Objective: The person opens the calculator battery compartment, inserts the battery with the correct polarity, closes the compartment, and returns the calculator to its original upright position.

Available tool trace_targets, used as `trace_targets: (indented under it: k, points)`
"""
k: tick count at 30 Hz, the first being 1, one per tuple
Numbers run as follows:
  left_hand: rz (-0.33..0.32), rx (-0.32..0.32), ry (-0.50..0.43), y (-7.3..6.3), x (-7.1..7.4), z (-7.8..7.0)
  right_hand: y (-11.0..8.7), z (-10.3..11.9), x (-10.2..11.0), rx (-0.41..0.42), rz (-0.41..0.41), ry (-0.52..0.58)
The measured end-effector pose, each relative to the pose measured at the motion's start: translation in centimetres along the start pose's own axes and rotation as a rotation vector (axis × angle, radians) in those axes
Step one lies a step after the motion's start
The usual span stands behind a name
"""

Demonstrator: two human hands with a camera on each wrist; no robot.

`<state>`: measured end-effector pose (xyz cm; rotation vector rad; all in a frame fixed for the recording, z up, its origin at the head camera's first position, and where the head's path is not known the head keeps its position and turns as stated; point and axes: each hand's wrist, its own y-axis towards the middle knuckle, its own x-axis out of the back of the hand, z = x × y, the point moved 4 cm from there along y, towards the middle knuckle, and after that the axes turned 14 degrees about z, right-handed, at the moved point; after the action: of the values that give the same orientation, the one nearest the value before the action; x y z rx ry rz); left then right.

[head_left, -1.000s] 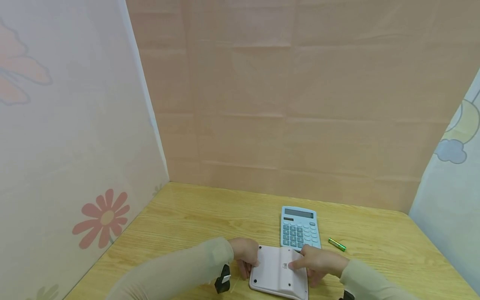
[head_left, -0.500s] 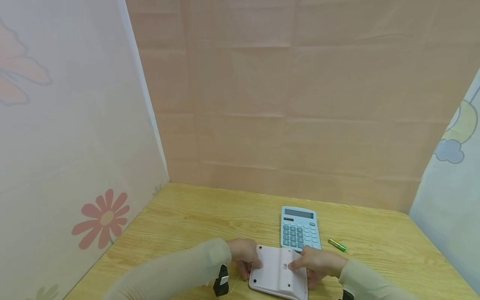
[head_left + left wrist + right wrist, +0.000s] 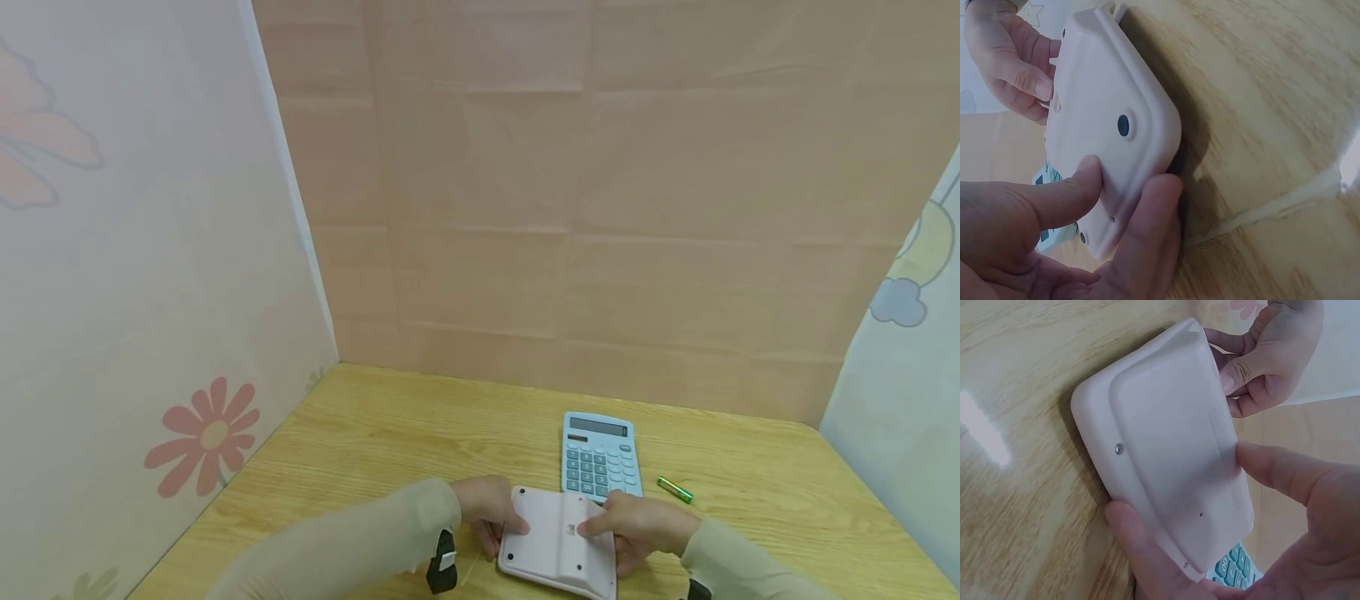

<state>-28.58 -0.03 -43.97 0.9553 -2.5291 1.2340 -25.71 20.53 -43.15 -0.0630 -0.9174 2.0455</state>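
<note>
Pale pink device point(image 3: 534, 537) at the near side of the desk point(image 3: 420, 417), between the two hands, back facing up. Its dark round feet point(image 3: 1123, 125) and a small latch-like recess point(image 3: 571, 529) in the raised right-hand part are showing. Left hand point(image 3: 489, 507) grips the left edge, thumb on the back, fingers round the side. Right hand point(image 3: 643, 527) grips the right side, thumb tip just beside the recess, fingers round the edge. Shadow under the casing in the left wrist view; cannot tell how much of it rests on the desk

Blue calculator point(image 3: 600, 454) lies keys up just beyond the device's far edge; touching or apart, cannot tell. Green battery point(image 3: 675, 489) lies loose to the right of it, apart from both hands

Risks, as judged: a hard push at the recess could make the thumb slide off the smooth plastic; uneven pressure from the two sides could twist or tip the casing; a shove to the far side could knock the blue calculator; the battery, being round, could roll if the right hand or sleeve brushes it
</note>
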Motion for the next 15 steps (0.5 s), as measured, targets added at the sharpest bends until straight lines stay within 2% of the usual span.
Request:
trace_targets:
  k: [5, 11, 15]
  points:
    - [-0.004, -0.01, -0.003, -0.18, 0.05, -0.05, -0.19, 0.1, 0.02, 0.02, -0.013, 0.001]
    - [0.0, -0.012, -0.014, -0.41, 0.27, -0.11, -0.57, 0.34, 0.21, 0.036, -0.041, -0.074]
    - [0.001, -0.023, -0.008, -0.61, 0.52, -0.2, -0.79, 0.35, 0.35, 0.059, -0.016, -0.121]
